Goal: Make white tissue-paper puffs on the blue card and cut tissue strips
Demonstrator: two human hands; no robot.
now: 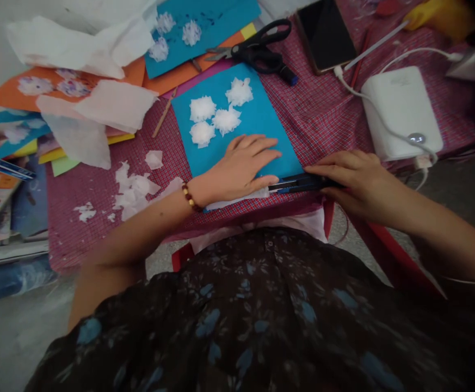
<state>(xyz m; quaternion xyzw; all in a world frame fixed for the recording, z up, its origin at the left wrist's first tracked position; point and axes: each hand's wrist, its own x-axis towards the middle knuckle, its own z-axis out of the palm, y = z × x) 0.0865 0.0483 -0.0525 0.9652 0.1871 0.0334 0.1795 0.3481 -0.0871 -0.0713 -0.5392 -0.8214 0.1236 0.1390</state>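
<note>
A blue paper sheet lies before me with several white crumpled-tissue tufts on its far part. My left hand, a beaded bracelet at its wrist, is open over the sheet's near part, fingers stretched out. White tissue shows under that wrist along the near edge. My right hand is closed around the right end of a slim blue-and-black tool with a metal strip. The tool lies along the sheet's near right edge, its left end close to my left thumb. I cannot make out its exact kind.
Black-handled scissors and a phone lie beyond the sheet. A white box with a cable sits right. Torn tissue scraps, a thin stick and stacked coloured papers are left, on a checked cloth.
</note>
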